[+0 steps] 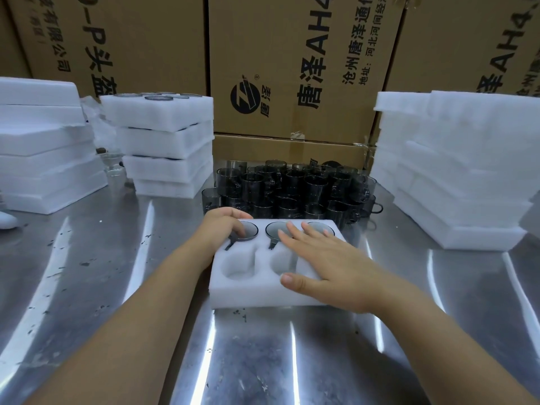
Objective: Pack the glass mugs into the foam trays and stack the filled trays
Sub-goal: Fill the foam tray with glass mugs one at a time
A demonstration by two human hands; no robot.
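Note:
A white foam tray (248, 290) lies on the steel table in front of me. Its far row holds three smoked glass mugs; the left mug (249, 229) and the middle mug (273, 229) show their rims. Two near pockets stand empty. My left hand (225, 226) has its fingers curled over the left mug's rim. My right hand (321, 258) lies flat with spread fingers over the tray's right side, touching the right mug (320, 226). Behind the tray stands a cluster of loose glass mugs (292, 188).
A stack of filled foam trays (166, 147) stands at the back left, with plain foam sheets (43, 147) further left. Empty foam trays (455, 171) are piled at the right. Cardboard boxes (292, 54) wall off the back. The steel table (117, 258) spreads around the tray.

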